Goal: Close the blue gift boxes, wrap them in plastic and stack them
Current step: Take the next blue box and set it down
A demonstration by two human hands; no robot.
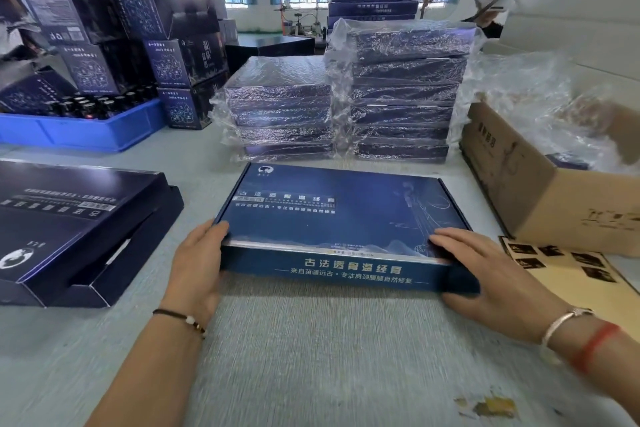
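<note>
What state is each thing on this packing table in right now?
Blue gift box: closed, unwrapped, flat on the table.
Left hand: holds the box's left end.
Right hand: holds the box's right end.
Two stacks of boxes: wrapped in plastic.
Box at left: lid partly open.
Cardboard carton: open, plastic inside.

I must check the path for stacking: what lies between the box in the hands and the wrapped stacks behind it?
In the head view, only a bare strip of table separates the box from the wrapped stacks.
</note>
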